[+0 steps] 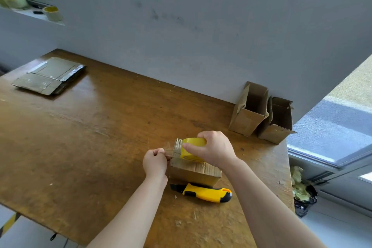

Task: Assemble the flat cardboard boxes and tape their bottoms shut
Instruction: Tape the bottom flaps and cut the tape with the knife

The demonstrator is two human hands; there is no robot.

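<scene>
A small cardboard box [194, 174] lies on the wooden table [80, 137], near its front right. My right hand [215, 150] grips a yellow tape roll [191, 150] just above the box. A short strip of clear tape [171, 150] runs from the roll to my left hand [155, 162], which pinches its free end at the box's left edge. A stack of flat cardboard boxes [49, 75] lies at the table's far left. Two assembled boxes [261, 112] stand open-topped at the far right, against the wall.
A yellow and black utility knife [205, 192] lies just in front of the box. Spare tape rolls [52, 13] sit on a ledge at the upper left. The table's right edge drops to a floor with crumpled waste [302, 185] by a window.
</scene>
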